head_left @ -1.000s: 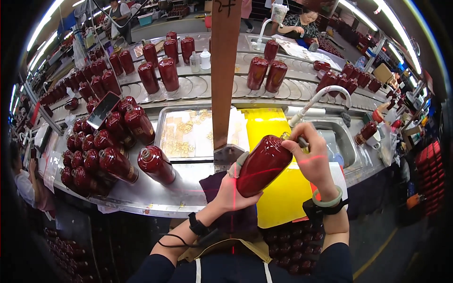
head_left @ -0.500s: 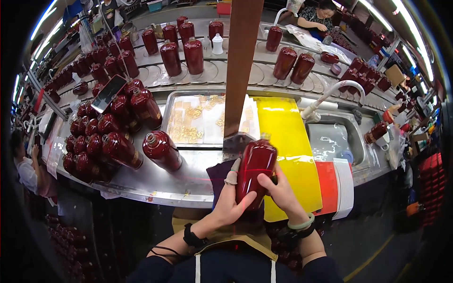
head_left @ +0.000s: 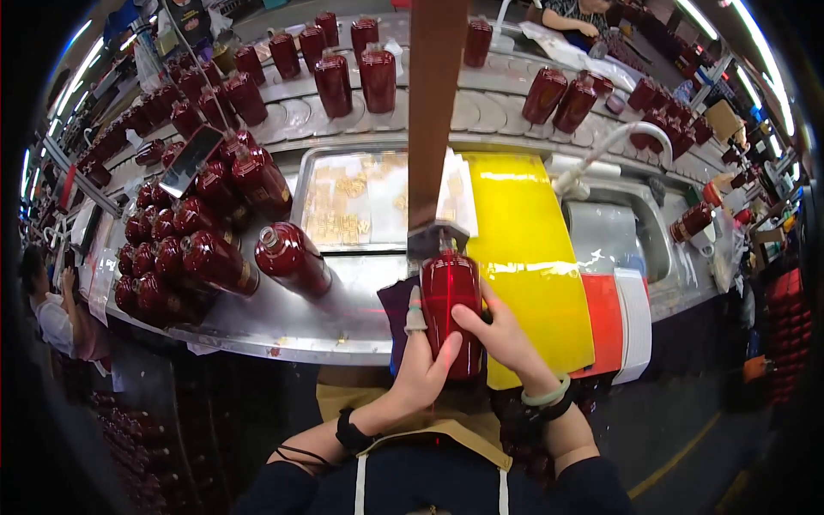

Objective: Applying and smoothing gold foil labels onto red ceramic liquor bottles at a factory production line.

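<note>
A dark red glass bottle (head_left: 450, 283) is held between my two hands over a dark cloth (head_left: 397, 313) at the bench edge, its clear neck pointing away from me. My left hand (head_left: 421, 369) grips its left side, with a pale finger cot on one finger. On the other side my right hand (head_left: 496, 335) is wrapped round it, the thumb lying across the front. Thin red light lines cross the glass. Left of the hands stands a single red bottle (head_left: 293, 260), apart from the crowded group of red bottles (head_left: 219, 262).
A metal tray (head_left: 300, 210) with small gold pieces lies behind. A brown post (head_left: 432, 112) rises just beyond the held bottle. At right are a yellow sheet (head_left: 528, 232), a red sheet (head_left: 601, 322) and a sink (head_left: 657, 249). A phone (head_left: 190, 161) rests on the bottles. Bottles line the conveyor (head_left: 378, 120).
The held bottle has turned from a tilt to nearly straight, its neck now before the post. Both hands have moved with it. The view has shifted slightly.
</note>
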### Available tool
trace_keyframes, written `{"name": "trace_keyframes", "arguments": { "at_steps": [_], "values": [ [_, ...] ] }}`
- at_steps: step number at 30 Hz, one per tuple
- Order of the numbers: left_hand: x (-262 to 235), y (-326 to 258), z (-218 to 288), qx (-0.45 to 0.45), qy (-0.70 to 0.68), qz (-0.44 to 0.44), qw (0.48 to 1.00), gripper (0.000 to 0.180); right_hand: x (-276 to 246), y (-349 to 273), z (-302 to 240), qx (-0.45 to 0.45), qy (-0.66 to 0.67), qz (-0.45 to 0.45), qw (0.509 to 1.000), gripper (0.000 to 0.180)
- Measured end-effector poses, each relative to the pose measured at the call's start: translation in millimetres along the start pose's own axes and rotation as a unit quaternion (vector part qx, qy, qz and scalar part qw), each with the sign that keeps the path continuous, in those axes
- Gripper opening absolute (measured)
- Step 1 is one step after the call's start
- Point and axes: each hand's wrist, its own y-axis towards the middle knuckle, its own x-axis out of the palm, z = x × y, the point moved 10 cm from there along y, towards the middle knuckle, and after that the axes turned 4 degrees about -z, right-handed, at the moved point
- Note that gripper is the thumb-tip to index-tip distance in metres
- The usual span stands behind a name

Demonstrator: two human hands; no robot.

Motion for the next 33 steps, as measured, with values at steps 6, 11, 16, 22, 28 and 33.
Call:
{"name": "trace_keyframes", "arguments": {
  "at_steps": [6, 11, 16, 22, 28, 33],
  "values": [
    [-8, 15, -5, -0.045, -0.083, 0.02, 0.995, 0.052, -1, 17, 1, -0.01, 0.037, 0.001, 0.999, 0.071],
    [-12, 20, 5, 0.0, 0.098, 0.026, 0.995, 0.038, -26, 15, 13, -0.028, -0.09, 0.107, 0.99, 0.055],
    [-41, 10, -12, -0.034, 0.085, -0.006, 0.996, 0.038, -34, -2, 14, -0.033, -0.047, 0.089, 0.994, 0.054],
    [-28, 2, -1, 0.04, 0.142, -0.058, 0.987, 0.087, -19, -27, 22, -0.02, -0.039, 0.055, 0.998, 0.063],
    [-18, -9, 32, 0.164, 0.365, -0.031, 0.916, 0.106, -25, -35, 29, -0.023, -0.019, 0.081, 0.996, 0.055],
    [-28, -4, -14, -0.066, 0.183, -0.026, 0.981, 0.106, -12, -36, 30, -0.029, 0.002, 0.063, 0.998, 0.061]
  ]
}}
